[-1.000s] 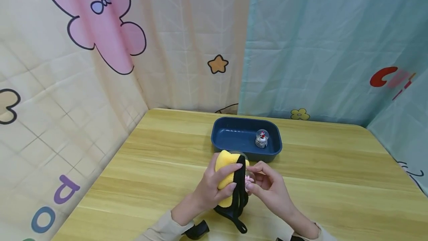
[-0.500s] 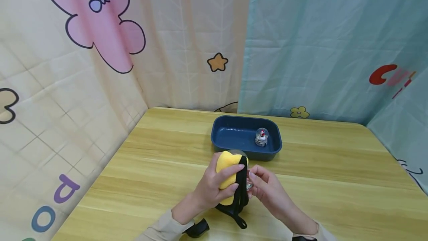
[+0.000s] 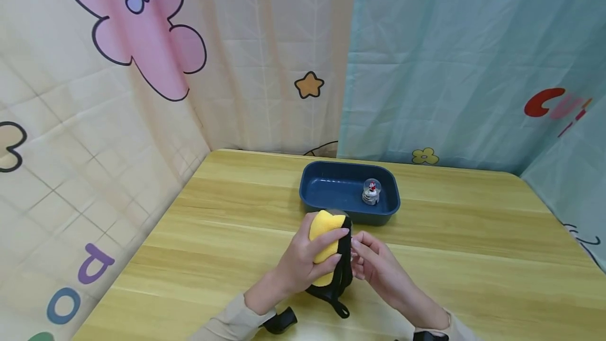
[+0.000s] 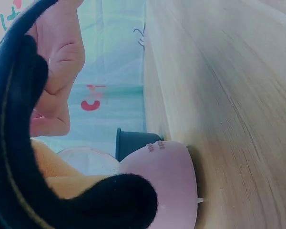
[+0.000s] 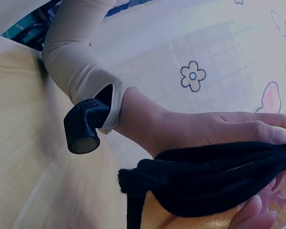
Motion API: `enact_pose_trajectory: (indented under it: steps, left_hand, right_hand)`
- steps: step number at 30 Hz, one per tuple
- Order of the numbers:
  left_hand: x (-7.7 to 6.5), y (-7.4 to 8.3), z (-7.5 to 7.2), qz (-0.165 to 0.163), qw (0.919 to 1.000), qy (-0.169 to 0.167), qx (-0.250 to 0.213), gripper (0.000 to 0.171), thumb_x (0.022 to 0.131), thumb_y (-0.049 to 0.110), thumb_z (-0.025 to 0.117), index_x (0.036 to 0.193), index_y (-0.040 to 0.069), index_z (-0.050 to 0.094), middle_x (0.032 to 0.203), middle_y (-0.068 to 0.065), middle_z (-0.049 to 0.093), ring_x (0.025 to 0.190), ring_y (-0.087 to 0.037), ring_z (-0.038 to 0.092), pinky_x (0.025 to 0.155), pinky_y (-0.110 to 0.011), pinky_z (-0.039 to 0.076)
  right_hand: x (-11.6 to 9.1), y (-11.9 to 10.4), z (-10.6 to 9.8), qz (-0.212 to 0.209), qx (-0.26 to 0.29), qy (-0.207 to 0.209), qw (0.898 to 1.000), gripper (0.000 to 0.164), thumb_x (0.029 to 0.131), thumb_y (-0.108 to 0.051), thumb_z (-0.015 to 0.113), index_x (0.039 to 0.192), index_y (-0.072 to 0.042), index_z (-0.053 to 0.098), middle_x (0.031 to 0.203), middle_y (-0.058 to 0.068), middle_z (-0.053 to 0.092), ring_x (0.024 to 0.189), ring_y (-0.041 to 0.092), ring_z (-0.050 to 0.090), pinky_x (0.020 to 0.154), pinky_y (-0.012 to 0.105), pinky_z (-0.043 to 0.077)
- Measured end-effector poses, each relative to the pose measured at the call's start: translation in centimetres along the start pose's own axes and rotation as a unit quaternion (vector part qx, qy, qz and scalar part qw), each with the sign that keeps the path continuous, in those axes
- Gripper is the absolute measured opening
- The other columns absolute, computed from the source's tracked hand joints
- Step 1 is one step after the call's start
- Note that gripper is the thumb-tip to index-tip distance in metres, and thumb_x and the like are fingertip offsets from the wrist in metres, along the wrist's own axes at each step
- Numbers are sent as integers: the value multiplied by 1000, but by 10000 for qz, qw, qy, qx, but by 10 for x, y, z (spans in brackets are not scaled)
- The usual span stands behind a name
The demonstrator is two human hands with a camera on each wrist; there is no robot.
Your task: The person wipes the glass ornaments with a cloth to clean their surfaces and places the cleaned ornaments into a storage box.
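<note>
My left hand (image 3: pixel 303 257) grips a yellow and black plush cloth (image 3: pixel 326 221) with a black loop at its lower end. My right hand (image 3: pixel 385 275) has its fingers curled against the black edge. Between them and the cloth is a small clear globe (image 5: pixel 282 200) with a pink figure in it, seen partly in the right wrist view and nearly hidden in the head view. Past the cloth, in the left wrist view, a pink rounded base (image 4: pixel 169 179) with a clear dome (image 4: pixel 88 160) stands on the table, mostly hidden from the head view.
A dark blue tray (image 3: pixel 326 188) stands behind the hands. At its right end sits a small snow globe (image 3: pixel 371 192) with a red and white figure. A black wrist device (image 3: pixel 280 321) juts from the left sleeve. Printed curtains (image 3: pixel 265 57) hang behind the table.
The right fingers have turned the small globe against the cloth, and its pink figure has gone out of sight in the head view. The left hand keeps its grip.
</note>
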State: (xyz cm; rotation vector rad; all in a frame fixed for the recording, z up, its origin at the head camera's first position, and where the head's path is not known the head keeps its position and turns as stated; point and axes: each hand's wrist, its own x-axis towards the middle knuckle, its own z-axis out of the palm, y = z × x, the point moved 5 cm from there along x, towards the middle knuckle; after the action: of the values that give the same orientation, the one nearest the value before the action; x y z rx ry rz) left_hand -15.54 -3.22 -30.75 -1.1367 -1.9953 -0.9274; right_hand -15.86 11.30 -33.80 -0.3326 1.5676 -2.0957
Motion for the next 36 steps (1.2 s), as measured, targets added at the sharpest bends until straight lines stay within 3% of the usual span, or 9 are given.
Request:
enact_pose_trajectory:
  steps: [4, 9, 13, 17, 23, 26, 31, 33, 36]
  left_hand:
    - [0, -1, 0, -76, 10000, -6, -42, 34, 98, 38, 41, 125, 19, 48, 116, -16, 45, 101, -21, 50, 82, -28, 53]
    - [0, -4, 1, -350, 9988, 24, -343, 34, 98, 36, 42, 126, 19, 48, 116, -15, 45, 100, -21, 51, 82, -28, 53]
    - [1, -5, 1, -541, 9964, 92, -639, 34, 98, 37, 41, 125, 18, 49, 116, -15, 44, 99, -21, 50, 79, -26, 53]
    - [1, -5, 0, -579, 9947, 174, -833, 33, 99, 36, 41, 125, 17, 49, 115, -15, 44, 97, -19, 49, 77, -24, 51]
    - [1, -6, 0, -701, 9918, 216, -1047, 33, 99, 37, 40, 124, 17, 48, 113, -14, 44, 97, -18, 47, 76, -23, 49]
    - [1, -5, -1, -729, 9905, 207, -1150, 34, 99, 38, 39, 124, 17, 48, 112, -15, 44, 97, -19, 47, 76, -23, 49]
    - [2, -5, -1, -818, 9873, 157, -1354, 34, 99, 37, 39, 124, 17, 48, 113, -15, 44, 97, -19, 47, 75, -23, 49]
    - [2, -5, -1, -842, 9862, 128, -1420, 33, 99, 36, 40, 124, 17, 48, 113, -14, 44, 97, -19, 47, 75, -22, 49]
    - [2, -5, 0, -800, 9855, 97, -1490, 32, 99, 34, 40, 124, 17, 48, 113, -15, 44, 97, -19, 47, 75, -23, 49]
  right_hand:
    - [0, 0, 0, -75, -226, 84, 9997, 15, 101, -23, 40, 92, -22, 53, 86, -14, 56, 72, 2, 52, 67, 16, 45]
    - [-3, -2, 1, -628, -771, 359, 9944, 12, 100, -17, 42, 97, -22, 53, 88, -14, 57, 66, 2, 49, 61, 17, 41]
    - [-7, -6, 3, -1219, -1239, 636, 9827, 12, 97, -11, 47, 98, -21, 54, 94, -13, 57, 62, 1, 49, 58, 18, 44]
    - [-11, -11, 7, -2122, -1631, 664, 9612, 15, 93, -1, 50, 104, -11, 52, 101, -12, 56, 63, 0, 51, 58, 18, 49]
    - [-17, -19, 12, -3446, -2484, 883, 9010, 30, 81, 14, 60, 108, 8, 50, 92, -3, 50, 69, 4, 52, 60, 15, 52]
    - [-19, -22, 14, -3833, -2941, 1021, 8696, 35, 75, 17, 64, 106, 9, 51, 91, 5, 50, 72, 5, 51, 63, 14, 51]
    - [-21, -25, 14, -4335, -3428, 1023, 8271, 40, 69, 16, 70, 105, 8, 54, 89, 9, 50, 71, 6, 51, 62, 13, 50]
    - [-22, -26, 14, -4660, -3641, 984, 8004, 36, 74, 5, 73, 104, 9, 55, 88, 11, 50, 71, 6, 50, 59, 12, 48]
    - [-24, -27, 14, -5189, -4069, 1015, 7449, 36, 83, -17, 70, 102, 11, 56, 88, 12, 51, 69, 6, 48, 56, 10, 45]
